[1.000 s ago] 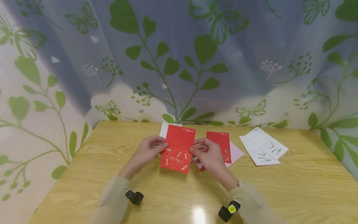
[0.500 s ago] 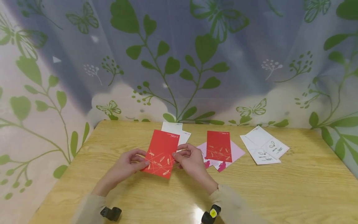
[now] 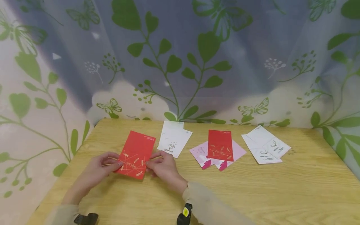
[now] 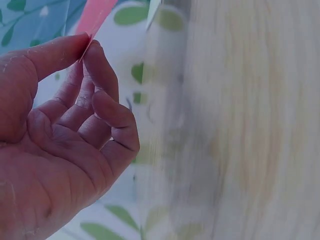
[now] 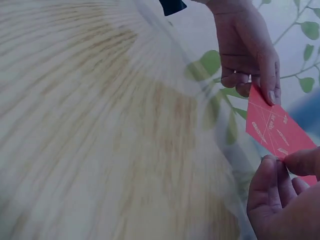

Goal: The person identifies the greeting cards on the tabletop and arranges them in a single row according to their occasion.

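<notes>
A red card (image 3: 136, 153) with gold feather prints is held tilted over the left part of the table. My left hand (image 3: 98, 172) pinches its left edge between thumb and forefinger; the left wrist view shows that thumb (image 4: 60, 56) pressed against the forefinger at the card's corner. On the opposite edge, my right hand (image 3: 166, 170) pinches the card near its lower right side. The right wrist view shows both hands at the red card (image 5: 272, 122). Just behind my right hand, two overlapping white cards (image 3: 175, 139) lie on the table, the front one bearing a diamond drawing.
Right of centre, another red card (image 3: 220, 145) lies across two pink cards (image 3: 239, 151). Two white cards (image 3: 261, 147) overlap farther right. The wooden table (image 3: 225, 197) ends at a leaf-and-butterfly curtain (image 3: 182, 78) along the back.
Both hands have carried the red card left and slightly toward me, from in front of the white diamond cards. Those white cards and the pink cards now show more fully.
</notes>
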A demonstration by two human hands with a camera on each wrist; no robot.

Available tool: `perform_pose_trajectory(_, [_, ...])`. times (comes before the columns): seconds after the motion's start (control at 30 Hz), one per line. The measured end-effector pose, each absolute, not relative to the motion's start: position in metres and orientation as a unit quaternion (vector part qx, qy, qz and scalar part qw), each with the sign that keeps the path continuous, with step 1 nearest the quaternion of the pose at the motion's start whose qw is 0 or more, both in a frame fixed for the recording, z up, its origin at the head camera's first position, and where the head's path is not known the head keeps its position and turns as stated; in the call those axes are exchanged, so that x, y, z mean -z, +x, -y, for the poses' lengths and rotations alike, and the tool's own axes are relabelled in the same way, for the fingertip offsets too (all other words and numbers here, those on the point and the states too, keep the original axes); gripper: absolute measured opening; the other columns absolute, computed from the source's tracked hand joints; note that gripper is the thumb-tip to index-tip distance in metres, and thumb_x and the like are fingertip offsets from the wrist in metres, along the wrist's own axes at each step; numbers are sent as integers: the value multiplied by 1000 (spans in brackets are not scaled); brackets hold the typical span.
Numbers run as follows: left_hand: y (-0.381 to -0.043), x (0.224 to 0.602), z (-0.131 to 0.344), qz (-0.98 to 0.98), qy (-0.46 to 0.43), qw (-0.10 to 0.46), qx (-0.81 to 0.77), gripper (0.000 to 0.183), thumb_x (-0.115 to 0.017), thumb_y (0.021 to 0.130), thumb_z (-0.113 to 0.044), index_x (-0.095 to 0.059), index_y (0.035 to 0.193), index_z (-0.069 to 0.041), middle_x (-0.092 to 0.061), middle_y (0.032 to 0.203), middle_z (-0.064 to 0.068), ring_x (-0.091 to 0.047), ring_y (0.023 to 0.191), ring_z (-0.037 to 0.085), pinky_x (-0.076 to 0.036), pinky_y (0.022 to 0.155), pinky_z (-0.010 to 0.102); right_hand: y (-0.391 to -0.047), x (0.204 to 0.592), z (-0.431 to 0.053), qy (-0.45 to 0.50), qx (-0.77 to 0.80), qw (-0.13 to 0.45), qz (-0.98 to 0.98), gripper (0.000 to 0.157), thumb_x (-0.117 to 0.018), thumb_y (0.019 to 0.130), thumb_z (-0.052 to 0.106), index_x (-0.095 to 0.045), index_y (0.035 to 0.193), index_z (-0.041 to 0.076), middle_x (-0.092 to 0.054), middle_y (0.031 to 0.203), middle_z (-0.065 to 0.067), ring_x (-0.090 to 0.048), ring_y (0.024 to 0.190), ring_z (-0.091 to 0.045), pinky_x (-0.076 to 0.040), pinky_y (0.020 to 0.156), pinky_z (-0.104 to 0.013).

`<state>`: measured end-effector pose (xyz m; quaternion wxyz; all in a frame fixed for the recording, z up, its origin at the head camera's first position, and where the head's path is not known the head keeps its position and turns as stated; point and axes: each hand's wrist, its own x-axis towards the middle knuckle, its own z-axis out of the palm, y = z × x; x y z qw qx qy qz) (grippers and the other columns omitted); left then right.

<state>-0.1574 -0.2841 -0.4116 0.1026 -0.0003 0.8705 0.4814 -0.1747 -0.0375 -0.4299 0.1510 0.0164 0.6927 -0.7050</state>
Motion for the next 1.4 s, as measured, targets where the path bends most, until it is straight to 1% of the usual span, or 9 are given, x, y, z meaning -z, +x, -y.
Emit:
perform_pose_trajectory(0.17, [-152, 413, 311, -891, -17, 94, -443, 47, -69, 98, -33, -58, 130, -1, -73, 116, 12, -71, 92, 7, -56, 76, 27, -179, 436, 70, 10, 684, 145, -715, 25, -77, 86, 6, -61, 106, 6, -74, 79, -5, -66, 57, -11, -54, 52, -23])
perform_pose_trajectory(0.33, [-146, 419, 335, -915, -33, 62, -398, 48, -69, 98, -34, -60, 130, 1, -74, 116, 16, -67, 87, -3, -55, 71, 25, -183, 437, 105, 11, 673, 132, -727, 29, -80, 84, 5, -59, 103, 9, -66, 75, -1, -66, 55, -14, -55, 52, -25])
perform_pose_trajectory(0.4, [-146, 421, 346, -922, -37, 52, -383, 48, -69, 99, -32, -60, 130, 3, -74, 116, 19, -66, 87, -4, -55, 69, 24, -184, 438, 118, 1, 667, 126, -734, 30, -80, 83, 5, -58, 102, 11, -64, 73, 0, -65, 54, -14, -54, 51, -25])
perform_pose_trajectory(0.63, [-144, 420, 381, -955, -58, 43, -289, 48, -68, 98, -33, -63, 126, 6, -75, 111, 22, -72, 89, 15, -51, 67, 23, -186, 440, 157, -57, 629, 137, -763, 33, -77, 84, 4, -53, 103, 15, -59, 69, 5, -53, 41, -11, -44, 42, -21])
perform_pose_trajectory(0.73, [-146, 423, 389, -961, -66, 40, -264, 45, -69, 96, -31, -65, 122, 6, -77, 103, 19, -71, 85, 17, -49, 67, 27, -187, 443, 169, -69, 601, 133, -785, 33, -77, 84, 4, -53, 103, 17, -58, 68, 7, -49, 38, -9, -43, 42, -21])
perform_pose_trajectory(0.87, [-151, 427, 397, -969, -69, 31, -236, 37, -70, 94, -25, -68, 116, 5, -77, 91, 11, -68, 79, 14, -47, 68, 30, -189, 445, 184, -87, 555, 115, -819, 30, -79, 83, 8, -58, 104, 17, -59, 68, 10, -52, 48, -4, -44, 51, -20])
perform_pose_trajectory(1.0, [-152, 429, 398, -974, -65, 21, -214, 31, -69, 93, -21, -69, 113, 3, -77, 89, 10, -68, 80, 16, -47, 69, 33, -189, 446, 193, -102, 506, 98, -851, 23, -80, 83, 14, -64, 99, 17, -60, 69, 12, -53, 59, 1, -43, 58, -18])
perform_pose_trajectory(1.2, [-152, 422, 395, -977, -84, 47, -191, 31, -67, 92, -21, -70, 110, 4, -76, 92, 16, -67, 81, 22, -47, 66, 34, -191, 448, 198, -122, 450, 65, -882, 15, -80, 82, 19, -68, 91, 18, -61, 70, 13, -52, 62, 3, -41, 57, -17])
perform_pose_trajectory(1.4, [-149, 417, 391, -975, -113, 72, -178, 33, -69, 90, -20, -68, 111, 5, -74, 92, 18, -66, 79, 24, -47, 62, 36, -192, 449, 195, -171, 392, 51, -903, 15, -79, 83, 24, -72, 94, 18, -64, 73, 13, -53, 65, 2, -40, 57, -16])
